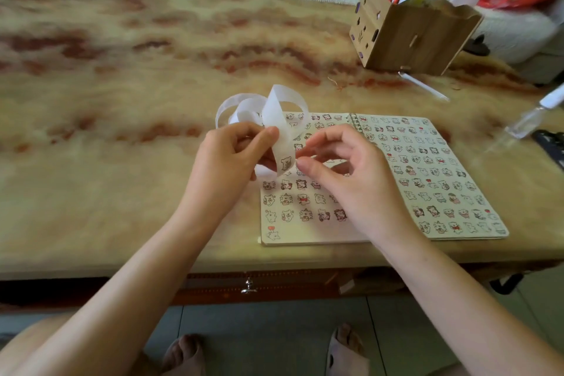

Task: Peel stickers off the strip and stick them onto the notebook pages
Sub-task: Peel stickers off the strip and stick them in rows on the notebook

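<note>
Left hand (233,159) pinches strip (274,114) over notebook (320,238), presenting sticker (286,163); right hand (345,175) curled at its edge, grip unclear.
</note>
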Motion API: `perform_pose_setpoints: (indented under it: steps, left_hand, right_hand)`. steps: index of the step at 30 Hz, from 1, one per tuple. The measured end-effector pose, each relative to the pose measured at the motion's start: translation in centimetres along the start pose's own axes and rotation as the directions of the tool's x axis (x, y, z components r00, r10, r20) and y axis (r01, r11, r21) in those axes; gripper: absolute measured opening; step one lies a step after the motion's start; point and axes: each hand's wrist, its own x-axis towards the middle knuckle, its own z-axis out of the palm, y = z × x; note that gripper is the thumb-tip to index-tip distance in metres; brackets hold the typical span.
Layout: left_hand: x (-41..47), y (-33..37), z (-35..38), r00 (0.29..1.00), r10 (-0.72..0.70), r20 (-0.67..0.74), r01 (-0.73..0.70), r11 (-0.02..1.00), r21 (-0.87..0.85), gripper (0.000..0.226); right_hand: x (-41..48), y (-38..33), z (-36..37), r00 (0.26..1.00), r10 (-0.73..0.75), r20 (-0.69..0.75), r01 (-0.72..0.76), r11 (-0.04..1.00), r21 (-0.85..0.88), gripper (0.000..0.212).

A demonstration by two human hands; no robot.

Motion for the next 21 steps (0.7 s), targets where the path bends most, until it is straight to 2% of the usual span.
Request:
perform_pose_setpoints:
  steps: [5, 10, 14, 21]
  left_hand:
    - [-0.01, 0.12, 0.04, 1.000, 0.003, -0.001, -0.003, 0.999, -0.033, 0.021]
    - [-0.09, 0.52, -0.09, 0.996, -0.031, 0.084, 0.037, 0.997, -0.074, 0.032]
    - [-0.24, 0.44, -0.21, 0.989, -0.031, 0.143, 0.032, 0.999, -0.008, 0.021]
    - [-0.31, 0.71, -0.44, 0.984, -0.053, 0.168, 0.057, 0.998, -0.024, 0.014]
  right_hand:
    - [0.37, 0.11, 0.81, 0.997, -0.071, -0.044, 0.073, 0.996, 0.052, 0.016]
    - [0.68, 0.33, 0.58, 0.995, -0.074, -0.072, 0.078, 0.996, 0.048, 0.011]
    - [0.64, 0.50, 0.64, 0.989, -0.123, -0.077, 0.122, 0.992, -0.019, 0.009]
    - [0.76, 0.81, 0.59, 0.983, -0.158, -0.092, 0.155, 0.987, -0.043, 0.008]
